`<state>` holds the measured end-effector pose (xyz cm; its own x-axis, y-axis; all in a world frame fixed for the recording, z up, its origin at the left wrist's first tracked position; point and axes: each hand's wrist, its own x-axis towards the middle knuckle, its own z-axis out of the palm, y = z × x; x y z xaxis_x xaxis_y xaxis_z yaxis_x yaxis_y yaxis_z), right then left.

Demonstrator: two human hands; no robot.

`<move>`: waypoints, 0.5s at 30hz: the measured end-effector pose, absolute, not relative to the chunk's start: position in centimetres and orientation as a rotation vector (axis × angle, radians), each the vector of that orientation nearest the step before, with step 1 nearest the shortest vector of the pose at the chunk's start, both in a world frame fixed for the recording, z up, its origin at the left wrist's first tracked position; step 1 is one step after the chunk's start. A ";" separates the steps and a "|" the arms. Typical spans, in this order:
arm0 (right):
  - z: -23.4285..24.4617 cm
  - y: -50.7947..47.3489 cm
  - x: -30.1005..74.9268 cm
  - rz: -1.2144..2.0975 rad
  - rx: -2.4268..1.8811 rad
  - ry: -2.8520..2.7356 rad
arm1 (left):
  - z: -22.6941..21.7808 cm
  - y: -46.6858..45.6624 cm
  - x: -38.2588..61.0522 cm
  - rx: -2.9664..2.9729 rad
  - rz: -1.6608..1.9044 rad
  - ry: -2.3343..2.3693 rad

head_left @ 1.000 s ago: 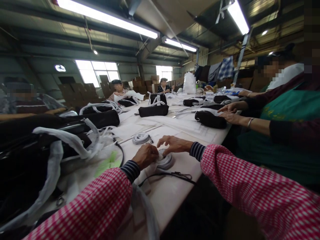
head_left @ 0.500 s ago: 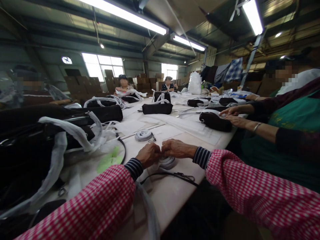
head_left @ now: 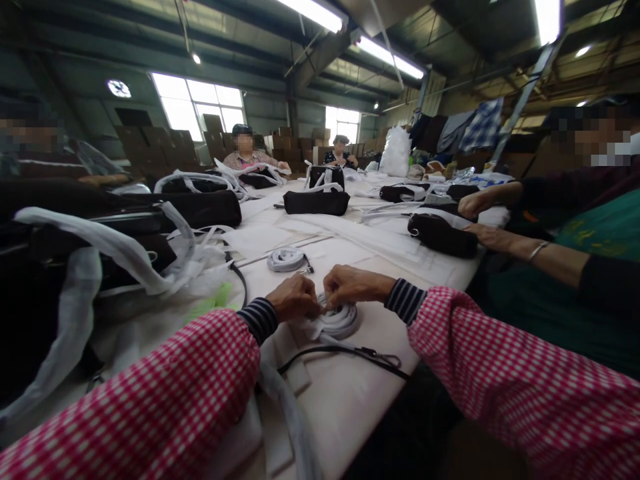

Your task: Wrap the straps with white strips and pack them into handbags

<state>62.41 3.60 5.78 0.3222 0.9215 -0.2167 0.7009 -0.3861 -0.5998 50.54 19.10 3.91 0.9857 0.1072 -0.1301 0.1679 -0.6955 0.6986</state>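
The left hand [head_left: 295, 297] and right hand [head_left: 354, 285] are pinching the pale coil [head_left: 341, 324] between their fingers; yellow apron markings [head_left: 593, 229] are showing illegibly.

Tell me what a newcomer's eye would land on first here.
Probably the red checked sleeves at the bottom corners, with the left hand and right hand together at a pale coil on the table. Next, perhaps, the dark bags with pale straps on the left, and the bright ceiling lights overhead.
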 end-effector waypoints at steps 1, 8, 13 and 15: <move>5.7 3.7 62.6 0.785 -2.189 -1.406 | 3.9 19.1 50.6 2.365 -0.109 0.189; 5.4 4.0 62.8 0.800 -2.060 -1.442 | 5.0 16.5 51.2 2.547 -0.034 0.184; 6.1 1.9 62.3 0.889 -1.966 -1.310 | 6.1 17.0 49.6 2.499 -0.177 0.195; 6.7 0.9 62.2 0.929 -1.945 -1.276 | 6.9 17.7 48.9 2.459 -0.237 0.212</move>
<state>62.17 0.95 6.68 0.2841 0.9340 -0.2167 0.4930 -0.3362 -0.8025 48.95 17.71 6.87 0.9706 0.0933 -0.2220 0.2106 -0.7757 0.5949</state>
